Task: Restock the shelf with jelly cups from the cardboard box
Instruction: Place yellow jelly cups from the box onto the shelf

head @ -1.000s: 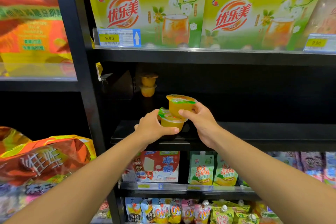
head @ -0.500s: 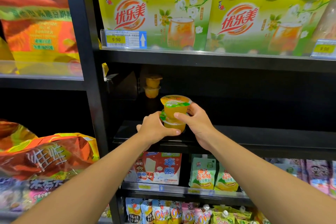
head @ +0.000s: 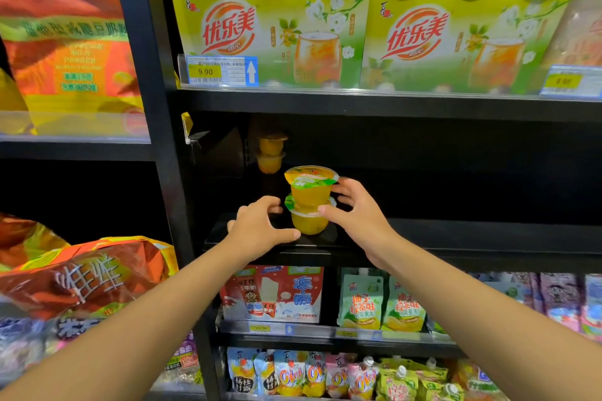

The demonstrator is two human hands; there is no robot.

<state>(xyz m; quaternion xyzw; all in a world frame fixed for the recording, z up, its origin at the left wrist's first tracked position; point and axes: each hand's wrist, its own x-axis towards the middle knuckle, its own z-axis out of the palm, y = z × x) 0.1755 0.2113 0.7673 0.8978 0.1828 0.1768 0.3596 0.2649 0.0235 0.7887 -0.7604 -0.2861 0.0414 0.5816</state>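
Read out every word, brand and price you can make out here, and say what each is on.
"优乐美": green drink pack and the matching pack.
"9.90": left price tag; the right price tag is blurred.
"冻痴": red box.
"柚子绿茶味": green pouches.
"O泡": lowest-shelf pouches.
Jelly cup lid: unreadable.

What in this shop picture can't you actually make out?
- Cardboard box: not in the head view at all.
- Rear jelly cups: dim in the shelf's shadow, labels unreadable.
- Right price tag: blurred.
- Right hand by the front stack: whether its far fingers touch is hidden by the cups.
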